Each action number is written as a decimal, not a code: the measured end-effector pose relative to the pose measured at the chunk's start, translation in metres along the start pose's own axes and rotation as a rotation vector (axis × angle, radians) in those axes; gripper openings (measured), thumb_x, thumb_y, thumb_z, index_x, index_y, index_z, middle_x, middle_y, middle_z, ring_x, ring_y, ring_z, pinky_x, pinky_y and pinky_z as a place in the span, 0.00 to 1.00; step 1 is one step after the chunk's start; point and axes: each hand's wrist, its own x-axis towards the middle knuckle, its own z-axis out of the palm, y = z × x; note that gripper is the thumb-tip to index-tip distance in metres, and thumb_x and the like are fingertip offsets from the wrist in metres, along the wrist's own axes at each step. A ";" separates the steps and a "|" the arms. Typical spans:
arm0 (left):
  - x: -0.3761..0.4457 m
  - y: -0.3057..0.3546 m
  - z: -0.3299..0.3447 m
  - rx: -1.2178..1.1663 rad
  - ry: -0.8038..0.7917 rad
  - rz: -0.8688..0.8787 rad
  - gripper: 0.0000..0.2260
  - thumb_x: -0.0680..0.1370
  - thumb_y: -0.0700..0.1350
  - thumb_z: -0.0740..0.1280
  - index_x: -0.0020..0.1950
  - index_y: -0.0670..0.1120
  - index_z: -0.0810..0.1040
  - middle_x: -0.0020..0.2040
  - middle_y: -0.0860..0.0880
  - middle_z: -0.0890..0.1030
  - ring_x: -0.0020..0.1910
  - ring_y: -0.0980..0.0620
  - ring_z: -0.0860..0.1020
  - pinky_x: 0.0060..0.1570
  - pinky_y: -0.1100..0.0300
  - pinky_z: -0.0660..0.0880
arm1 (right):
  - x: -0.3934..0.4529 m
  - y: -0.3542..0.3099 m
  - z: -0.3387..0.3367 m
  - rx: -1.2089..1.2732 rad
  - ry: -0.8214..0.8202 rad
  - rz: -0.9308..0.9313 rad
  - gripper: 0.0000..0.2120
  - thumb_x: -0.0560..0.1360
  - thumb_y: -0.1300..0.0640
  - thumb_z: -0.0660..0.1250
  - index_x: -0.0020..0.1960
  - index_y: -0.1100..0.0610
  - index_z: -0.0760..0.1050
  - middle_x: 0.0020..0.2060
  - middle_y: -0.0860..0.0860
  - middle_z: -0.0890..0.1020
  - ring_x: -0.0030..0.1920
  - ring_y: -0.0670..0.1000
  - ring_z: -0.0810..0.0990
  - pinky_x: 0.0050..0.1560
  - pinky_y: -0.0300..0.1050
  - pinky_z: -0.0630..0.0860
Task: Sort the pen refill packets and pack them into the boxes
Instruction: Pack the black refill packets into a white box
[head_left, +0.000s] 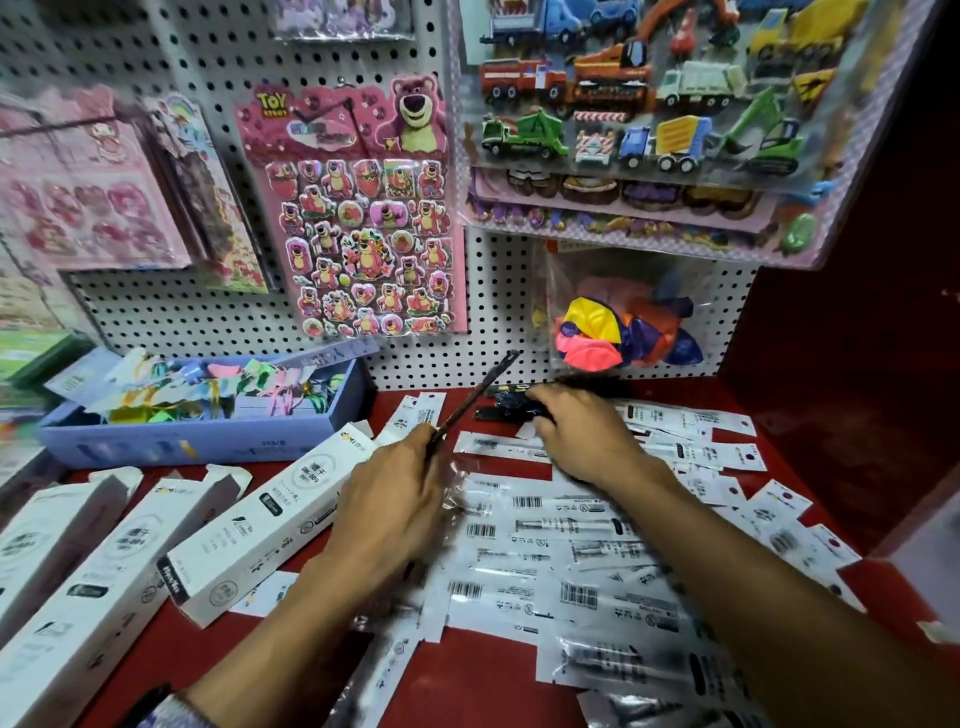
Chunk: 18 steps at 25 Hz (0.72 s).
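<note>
Clear-plastic pen refill packets (545, 561) strewn on red counter (493, 675), long axes left-right | left hand (395, 504) clamped on thin dark packet (472, 397) pointing up-right | right hand (582, 436), nearer far pile, grip hidden | white cardboard boxes (260, 519) lie left.

blurred: i can't read the thin dark stick (475, 395) in my left hand (395, 499) | hidden: right hand (582, 436) covers a dark packet (506, 405) | cut off: white cardboard boxes (67, 587) at left edge

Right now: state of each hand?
Left hand: closed, holding a thin dark packet edge-on.
Right hand: fingers curled on a dark packet on the red shelf; grip unclear.
</note>
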 end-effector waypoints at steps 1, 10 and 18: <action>0.002 -0.003 0.000 -0.081 0.008 -0.058 0.07 0.83 0.50 0.55 0.48 0.53 0.69 0.38 0.53 0.77 0.37 0.51 0.75 0.33 0.58 0.66 | 0.008 -0.002 0.005 -0.120 -0.050 -0.012 0.17 0.80 0.53 0.61 0.68 0.55 0.70 0.65 0.55 0.76 0.63 0.58 0.76 0.59 0.52 0.74; 0.007 0.002 -0.006 -0.465 0.005 -0.233 0.10 0.83 0.48 0.57 0.48 0.50 0.76 0.39 0.51 0.80 0.41 0.51 0.77 0.42 0.56 0.72 | 0.013 -0.018 0.010 -0.420 0.011 -0.061 0.20 0.75 0.66 0.62 0.67 0.59 0.69 0.63 0.55 0.76 0.63 0.57 0.73 0.56 0.53 0.74; 0.011 0.014 -0.017 -1.061 -0.106 -0.617 0.06 0.82 0.40 0.59 0.50 0.42 0.75 0.29 0.49 0.74 0.22 0.56 0.68 0.19 0.68 0.61 | -0.046 -0.031 -0.016 -0.152 0.284 -0.388 0.18 0.72 0.66 0.70 0.58 0.52 0.73 0.53 0.48 0.82 0.55 0.53 0.74 0.57 0.53 0.71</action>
